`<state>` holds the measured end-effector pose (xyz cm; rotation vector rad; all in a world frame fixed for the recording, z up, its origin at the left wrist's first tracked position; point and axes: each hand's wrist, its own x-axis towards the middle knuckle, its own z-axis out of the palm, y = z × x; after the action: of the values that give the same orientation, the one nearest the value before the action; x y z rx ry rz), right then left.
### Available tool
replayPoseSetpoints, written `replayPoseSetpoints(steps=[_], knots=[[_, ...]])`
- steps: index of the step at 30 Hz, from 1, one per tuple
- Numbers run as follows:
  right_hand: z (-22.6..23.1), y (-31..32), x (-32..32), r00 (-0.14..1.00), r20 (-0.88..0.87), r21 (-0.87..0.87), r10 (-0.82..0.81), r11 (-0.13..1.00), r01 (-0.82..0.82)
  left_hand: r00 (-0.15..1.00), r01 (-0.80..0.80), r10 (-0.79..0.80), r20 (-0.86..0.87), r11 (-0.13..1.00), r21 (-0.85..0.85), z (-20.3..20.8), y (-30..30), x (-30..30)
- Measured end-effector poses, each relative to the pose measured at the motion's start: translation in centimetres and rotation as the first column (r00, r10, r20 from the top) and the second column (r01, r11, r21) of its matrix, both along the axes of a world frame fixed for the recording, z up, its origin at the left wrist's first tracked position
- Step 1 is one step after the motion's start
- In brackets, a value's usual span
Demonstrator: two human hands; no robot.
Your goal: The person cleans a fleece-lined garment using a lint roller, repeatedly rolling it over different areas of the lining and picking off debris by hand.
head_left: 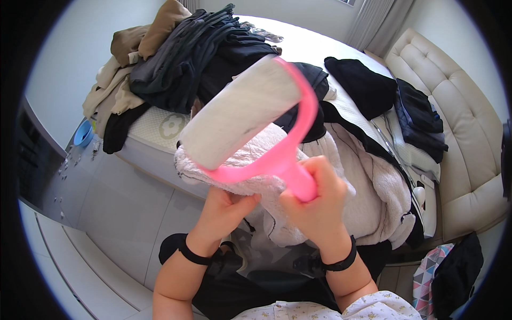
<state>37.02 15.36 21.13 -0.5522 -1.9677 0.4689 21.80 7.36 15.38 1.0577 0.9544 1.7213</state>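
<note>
My right hand grips the pink handle of a lint roller, which is raised close to the camera with its white sticky roll tilted up to the right. A few dark specks show on the roll. My left hand pinches the edge of a white fleecy garment that lies over the near edge of the bed. The roller hides part of the garment behind it.
A heap of dark and beige clothes covers the bed's far left. Black garments lie at the right, near a cream tufted headboard. A blue bowl sits on the floor at left. A patterned bag is at lower right.
</note>
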Motion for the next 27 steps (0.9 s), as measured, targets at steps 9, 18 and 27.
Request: replayPoseSetpoints(steps=[9,18,27], knots=[[-1.9,-0.5,3.0,0.994,-0.092,-0.431,0.066,0.897,-0.099,0.969,-0.079,0.086,0.232,0.996,-0.040,0.1,0.4,-0.5],[-4.3,-1.2,7.0,0.983,-0.175,-0.728,0.061,0.664,-0.171,0.959,-0.114,0.127,0.254,0.991,-0.064,-0.4,0.5,-1.0],[-3.1,-0.2,4.5,0.844,-0.531,-0.768,0.079,0.377,-0.518,0.939,-0.125,0.138,0.316,0.990,-0.060,-0.6,0.8,-0.5]])
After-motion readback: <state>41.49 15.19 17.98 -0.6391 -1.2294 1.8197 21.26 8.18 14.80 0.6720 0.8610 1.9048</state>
